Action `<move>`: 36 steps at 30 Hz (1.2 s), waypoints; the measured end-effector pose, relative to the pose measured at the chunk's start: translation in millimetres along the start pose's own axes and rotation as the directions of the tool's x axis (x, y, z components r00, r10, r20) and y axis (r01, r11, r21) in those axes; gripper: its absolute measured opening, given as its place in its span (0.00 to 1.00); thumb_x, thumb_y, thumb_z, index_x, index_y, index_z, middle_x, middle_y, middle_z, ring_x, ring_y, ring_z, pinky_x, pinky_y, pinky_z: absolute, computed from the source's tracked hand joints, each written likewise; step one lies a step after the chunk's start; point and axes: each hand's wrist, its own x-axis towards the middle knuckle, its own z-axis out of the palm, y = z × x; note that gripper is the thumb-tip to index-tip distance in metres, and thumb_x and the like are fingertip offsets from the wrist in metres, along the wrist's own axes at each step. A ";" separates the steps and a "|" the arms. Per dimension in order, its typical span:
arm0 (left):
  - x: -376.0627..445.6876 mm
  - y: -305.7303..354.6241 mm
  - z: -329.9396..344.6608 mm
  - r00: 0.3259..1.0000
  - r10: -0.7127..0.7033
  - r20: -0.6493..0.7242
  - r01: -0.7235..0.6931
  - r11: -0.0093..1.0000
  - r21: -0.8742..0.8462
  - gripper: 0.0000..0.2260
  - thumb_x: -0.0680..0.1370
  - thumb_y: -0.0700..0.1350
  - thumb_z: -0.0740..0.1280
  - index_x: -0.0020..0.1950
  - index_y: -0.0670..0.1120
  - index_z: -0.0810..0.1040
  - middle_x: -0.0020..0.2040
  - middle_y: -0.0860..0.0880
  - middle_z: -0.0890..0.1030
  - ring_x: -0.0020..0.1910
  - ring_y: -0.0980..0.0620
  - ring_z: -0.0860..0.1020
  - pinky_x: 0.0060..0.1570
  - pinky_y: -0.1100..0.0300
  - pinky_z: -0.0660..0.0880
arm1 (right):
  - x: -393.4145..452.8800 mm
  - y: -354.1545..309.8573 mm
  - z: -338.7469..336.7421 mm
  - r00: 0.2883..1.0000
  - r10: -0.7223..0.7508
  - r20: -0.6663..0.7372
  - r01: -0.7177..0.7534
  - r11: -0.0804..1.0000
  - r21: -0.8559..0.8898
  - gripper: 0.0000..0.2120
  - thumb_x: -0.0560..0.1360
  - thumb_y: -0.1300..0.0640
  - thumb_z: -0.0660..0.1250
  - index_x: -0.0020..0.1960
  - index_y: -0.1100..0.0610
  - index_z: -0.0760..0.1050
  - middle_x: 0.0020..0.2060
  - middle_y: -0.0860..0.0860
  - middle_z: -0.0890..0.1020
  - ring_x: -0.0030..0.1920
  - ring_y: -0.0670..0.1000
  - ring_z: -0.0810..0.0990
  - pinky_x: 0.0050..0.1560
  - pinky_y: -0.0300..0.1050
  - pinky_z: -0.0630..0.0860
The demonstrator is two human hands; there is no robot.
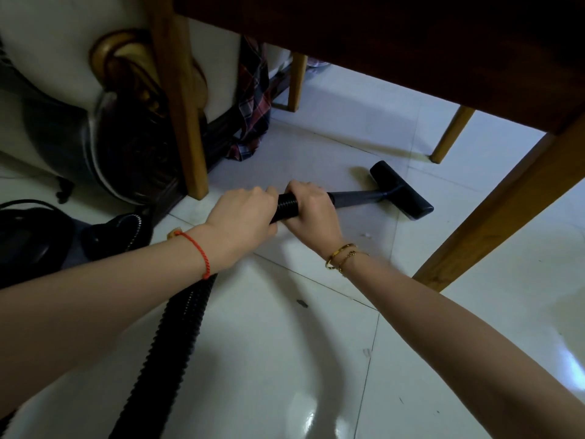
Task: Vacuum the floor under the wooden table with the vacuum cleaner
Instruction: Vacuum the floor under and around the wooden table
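The wooden table [411, 42] spans the top of the view, its dark underside overhead and pale legs at left, back and right. Under it, a black vacuum floor nozzle [402, 190] lies flat on the white tiled floor [285, 359], joined to a grey tube [357, 198]. My right hand [311, 210] grips the tube's ribbed black end from above. Just behind it, my left hand [243, 217] holds the black corrugated hose [177, 337], which runs back toward me. A small dark scrap [302, 303] lies on a tile between my forearms.
A white and dark carved sofa [104, 122] stands at left, with plaid cloth [251, 103] hanging beside it. The black vacuum body [34, 236] and cord sit at the far left. The near right table leg [506, 210] slants down close to my right arm.
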 end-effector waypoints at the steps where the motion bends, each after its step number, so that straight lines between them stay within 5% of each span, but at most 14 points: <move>1: -7.3 -4.4 -1.7 1.000 -0.011 -0.004 0.011 1.000 -0.007 0.12 0.77 0.48 0.63 0.56 0.43 0.69 0.46 0.45 0.78 0.43 0.43 0.79 0.33 0.56 0.64 | -0.4 -8.0 2.4 1.000 -0.013 0.003 0.013 1.000 0.009 0.09 0.68 0.57 0.68 0.37 0.59 0.69 0.30 0.52 0.75 0.33 0.54 0.73 0.36 0.50 0.70; 12: -88.7 -37.4 -21.7 0.995 -0.104 0.009 0.104 0.995 0.002 0.10 0.78 0.50 0.62 0.53 0.46 0.66 0.41 0.48 0.73 0.42 0.45 0.79 0.34 0.57 0.66 | -15.8 -85.6 9.4 0.982 -0.186 0.016 0.182 0.975 0.127 0.08 0.67 0.51 0.59 0.36 0.54 0.64 0.30 0.47 0.69 0.31 0.50 0.65 0.34 0.42 0.60; 21: -132.0 -55.4 -31.0 0.982 -0.178 0.058 0.180 0.983 -0.026 0.10 0.78 0.51 0.61 0.49 0.47 0.63 0.37 0.51 0.70 0.34 0.49 0.71 0.32 0.58 0.65 | -21.4 -122.4 17.2 0.943 -0.329 0.056 0.318 0.937 0.142 0.13 0.67 0.48 0.60 0.36 0.58 0.71 0.27 0.50 0.74 0.28 0.51 0.71 0.35 0.40 0.66; 28: -122.2 -53.0 -31.1 0.979 -0.196 0.062 0.199 0.979 -0.047 0.11 0.78 0.51 0.62 0.48 0.47 0.61 0.38 0.51 0.69 0.34 0.50 0.69 0.32 0.58 0.64 | -13.7 -112.3 20.1 0.943 -0.321 0.089 0.306 0.941 0.144 0.13 0.67 0.47 0.59 0.36 0.57 0.72 0.28 0.49 0.74 0.29 0.51 0.71 0.36 0.42 0.70; 36: -76.5 -34.5 -14.8 0.979 -0.185 0.084 0.192 0.978 -0.077 0.10 0.78 0.49 0.62 0.53 0.44 0.68 0.43 0.48 0.74 0.45 0.45 0.79 0.36 0.57 0.66 | 0.1 -65.3 20.5 0.952 -0.255 0.172 0.240 0.965 0.104 0.07 0.67 0.53 0.65 0.38 0.56 0.70 0.30 0.48 0.73 0.31 0.52 0.71 0.39 0.48 0.72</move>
